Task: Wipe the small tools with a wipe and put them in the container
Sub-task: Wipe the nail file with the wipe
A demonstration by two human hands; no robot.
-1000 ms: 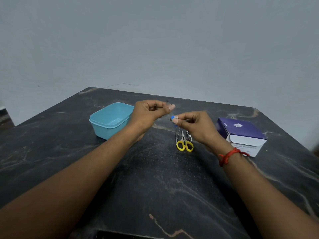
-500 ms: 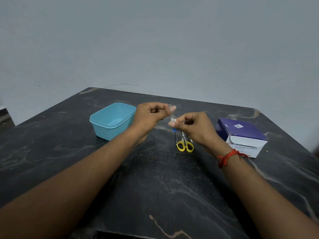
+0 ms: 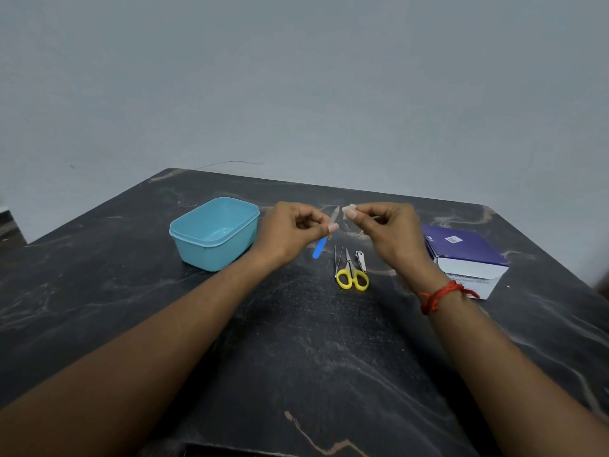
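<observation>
My left hand (image 3: 293, 232) pinches a small nail file (image 3: 324, 237) with a blue handle, its blade tilted up and its handle hanging down. My right hand (image 3: 385, 230) pinches a small white wipe (image 3: 349, 211) just right of the file's tip, a little apart from it. Below the hands, tweezers (image 3: 336, 260), yellow-handled scissors (image 3: 352, 275) and a nail clipper (image 3: 361, 260) lie side by side on the dark table (image 3: 296, 341). An open light-blue container (image 3: 214, 234) with nothing visible inside stands to the left.
A purple and white box of alcohol swabs (image 3: 468, 260) sits to the right of my right hand. The far table edge (image 3: 329, 186) meets a plain grey wall. A red thread (image 3: 438, 296) circles my right wrist.
My hands have drawn apart: the right hand with the wipe slid off the file toward the right, and the file's blue handle now hangs visible below my left hand.
</observation>
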